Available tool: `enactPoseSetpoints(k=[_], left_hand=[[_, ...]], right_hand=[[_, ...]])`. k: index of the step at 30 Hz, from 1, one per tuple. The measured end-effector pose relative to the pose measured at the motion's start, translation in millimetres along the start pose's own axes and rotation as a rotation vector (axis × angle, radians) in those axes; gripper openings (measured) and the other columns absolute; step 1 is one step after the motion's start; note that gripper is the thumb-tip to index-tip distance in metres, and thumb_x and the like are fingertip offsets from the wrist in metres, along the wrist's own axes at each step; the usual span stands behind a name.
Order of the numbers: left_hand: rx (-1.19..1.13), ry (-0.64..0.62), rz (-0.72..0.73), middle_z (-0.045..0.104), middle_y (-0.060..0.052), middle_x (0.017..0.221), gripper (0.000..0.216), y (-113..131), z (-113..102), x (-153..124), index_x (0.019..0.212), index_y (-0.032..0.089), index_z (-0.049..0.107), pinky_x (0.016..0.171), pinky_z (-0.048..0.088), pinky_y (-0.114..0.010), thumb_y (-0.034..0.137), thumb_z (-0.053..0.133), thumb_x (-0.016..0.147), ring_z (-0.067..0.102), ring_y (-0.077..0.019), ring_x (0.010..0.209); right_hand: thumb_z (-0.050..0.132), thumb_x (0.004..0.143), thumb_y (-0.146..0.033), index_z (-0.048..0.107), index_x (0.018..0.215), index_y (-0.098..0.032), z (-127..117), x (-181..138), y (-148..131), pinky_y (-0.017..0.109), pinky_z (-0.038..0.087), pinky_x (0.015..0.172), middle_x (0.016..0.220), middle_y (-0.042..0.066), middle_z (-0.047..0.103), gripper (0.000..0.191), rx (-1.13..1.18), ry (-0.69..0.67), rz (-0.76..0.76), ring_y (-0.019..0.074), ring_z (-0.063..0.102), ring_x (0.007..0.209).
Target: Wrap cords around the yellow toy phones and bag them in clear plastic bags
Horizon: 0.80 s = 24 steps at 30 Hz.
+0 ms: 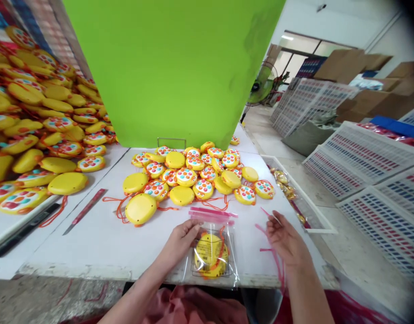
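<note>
My left hand (184, 238) pinches the upper left edge of a clear zip bag (234, 265) lying at the table's front edge. Inside the bag is a yellow toy (207, 252) with an orange cord; printed text covers its middle. The pink zip strip (213, 215) runs along the bag's far end. To the right, my right hand (289, 240) is raised a little with its fingers closed around a thin pink strip (266, 212). More pink strips (276, 256) lie beside and below that hand, some hanging over the table edge.
Several yellow toys with coloured dots (186, 177) are heaped ahead, before a green panel (180, 72). A larger pile (58, 117) fills the left. A red-handled cutter (87, 209) lies left on the white table (92, 243). A white-framed tray (319, 220) and crates (362, 153) stand right.
</note>
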<state>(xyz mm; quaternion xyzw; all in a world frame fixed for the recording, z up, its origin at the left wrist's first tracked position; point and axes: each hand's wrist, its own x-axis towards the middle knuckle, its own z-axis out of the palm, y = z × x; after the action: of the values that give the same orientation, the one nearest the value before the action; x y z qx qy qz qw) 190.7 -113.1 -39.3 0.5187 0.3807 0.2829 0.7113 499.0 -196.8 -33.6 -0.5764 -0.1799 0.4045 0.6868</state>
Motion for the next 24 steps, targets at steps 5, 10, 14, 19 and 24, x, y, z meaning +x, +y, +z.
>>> enactPoseSetpoints(k=[5,10,14,19,24], left_hand=[[0.046,-0.024,0.018,0.065,-0.004,0.083,0.044,4,2,0,0.096,0.014,0.063,0.063,0.045,-0.025,0.055,0.059,0.081,0.058,-0.0166,0.072],[0.058,0.012,0.009,0.067,-0.007,0.087,0.046,5,1,0,0.091,0.014,0.064,0.065,0.046,-0.026,0.058,0.058,0.081,0.060,-0.0193,0.079],[0.041,-0.002,-0.002,0.068,-0.007,0.089,0.046,5,3,0,0.100,0.013,0.065,0.067,0.047,-0.027,0.055,0.062,0.080,0.061,-0.0190,0.077],[0.012,-0.004,0.000,0.070,-0.007,0.088,0.047,-1,3,1,0.101,0.013,0.065,0.069,0.049,-0.029,0.054,0.063,0.079,0.064,-0.0197,0.077],[-0.076,0.061,-0.057,0.072,-0.009,0.087,0.058,-7,2,4,0.104,0.011,0.063,0.073,0.052,-0.034,0.061,0.063,0.074,0.067,-0.0237,0.082]], right_hand=[[0.080,0.060,-0.037,0.067,0.089,-0.019,-7,-2,0,0.024,0.048,0.050,0.069,-0.001,0.065,0.037,-0.170,0.082,-0.052,0.0124,0.057,0.056],[0.064,0.077,-0.045,0.064,0.084,-0.019,31,-19,-7,0.024,0.041,0.048,0.059,-0.003,0.058,0.028,-0.728,-0.065,-0.225,0.0129,0.052,0.052],[0.055,0.084,-0.048,0.058,0.070,-0.020,65,-36,1,0.026,0.041,0.055,0.061,-0.002,0.059,0.031,-0.971,-0.363,-0.236,0.0154,0.054,0.058],[0.050,0.088,-0.044,0.060,0.076,-0.020,88,-45,14,0.028,0.042,0.063,0.071,0.000,0.062,0.028,-0.920,-0.511,-0.245,0.0170,0.055,0.067],[0.051,0.088,-0.040,0.053,0.069,-0.020,80,-38,18,0.025,0.037,0.058,0.063,-0.003,0.051,0.028,-0.848,-0.507,-0.243,0.0140,0.046,0.061]])
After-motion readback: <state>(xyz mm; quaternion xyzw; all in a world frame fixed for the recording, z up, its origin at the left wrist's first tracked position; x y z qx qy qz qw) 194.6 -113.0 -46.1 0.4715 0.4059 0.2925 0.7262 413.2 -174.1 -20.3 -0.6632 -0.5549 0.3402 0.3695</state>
